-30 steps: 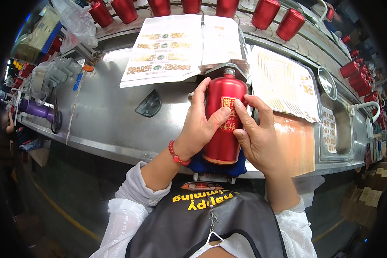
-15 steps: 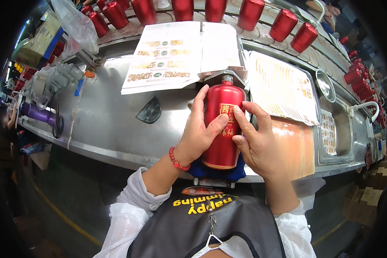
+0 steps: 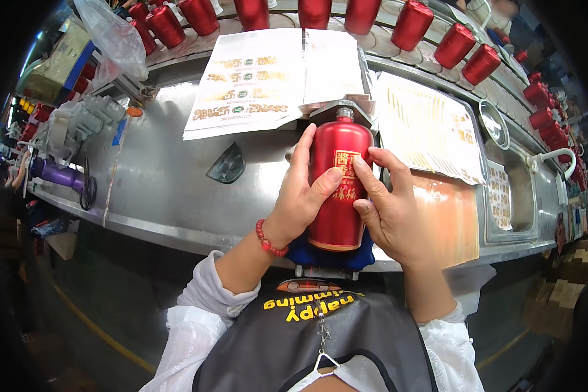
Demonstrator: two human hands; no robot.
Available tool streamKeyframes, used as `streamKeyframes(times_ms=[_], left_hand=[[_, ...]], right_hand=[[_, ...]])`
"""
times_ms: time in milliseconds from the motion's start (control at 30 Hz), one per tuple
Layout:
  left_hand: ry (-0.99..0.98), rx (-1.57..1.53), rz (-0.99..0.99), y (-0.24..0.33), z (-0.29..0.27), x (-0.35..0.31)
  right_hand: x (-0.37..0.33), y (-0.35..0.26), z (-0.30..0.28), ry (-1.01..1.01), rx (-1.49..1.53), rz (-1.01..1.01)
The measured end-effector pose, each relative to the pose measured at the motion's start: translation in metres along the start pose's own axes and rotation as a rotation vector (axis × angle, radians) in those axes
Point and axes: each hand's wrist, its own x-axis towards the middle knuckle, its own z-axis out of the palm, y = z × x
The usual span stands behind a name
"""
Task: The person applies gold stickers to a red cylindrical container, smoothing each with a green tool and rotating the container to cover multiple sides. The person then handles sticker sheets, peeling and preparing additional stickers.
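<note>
left hand (image 3: 302, 193), fingers spread, clasps a red bottle (image 3: 333, 219) at the worktop's (image 3: 170, 170) near edge. right hand (image 3: 396, 209), half-curled, touches it.

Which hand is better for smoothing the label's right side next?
Probably the right hand: it reaches over that side of the label, while the left hand lies along the left side of the red bottle.

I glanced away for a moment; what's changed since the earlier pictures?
The row of red bottles beyond the bench has moved right. The left hand's thumb has shifted slightly left on the held bottle. Neither it nor the right hand has let go; the printed sheets stayed put.
</note>
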Motion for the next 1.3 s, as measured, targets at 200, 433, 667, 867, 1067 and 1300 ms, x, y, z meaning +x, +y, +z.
streamKeyframes(times_ms=[200, 433, 667, 867, 1067, 1300], left_hand=[[-0.012, 0.084, 0.021, -0.003, -0.004, 0.0], [-0.012, 0.109, 0.038, -0.011, -0.007, 0.001], [-0.053, 0.077, 0.007, -0.006, -0.006, 0.0], [-0.003, 0.085, 0.056, -0.006, -0.002, 0.0], [-0.003, 0.17, 0.122, -0.014, -0.006, 0.003], [-0.014, 0.099, 0.11, -0.016, -0.006, 0.002]], right_hand=[[-0.011, -0.001, -0.005, 0.166, 0.111, 0.035], [-0.029, -0.045, -0.007, 0.163, 0.7, 0.541], [-0.035, -0.046, 0.012, 0.188, 0.693, 0.572], [-0.035, -0.047, 0.015, 0.209, 0.67, 0.573], [-0.035, -0.047, 0.016, 0.228, 0.525, 0.53], [-0.033, -0.051, 0.017, 0.243, 0.518, 0.498]])
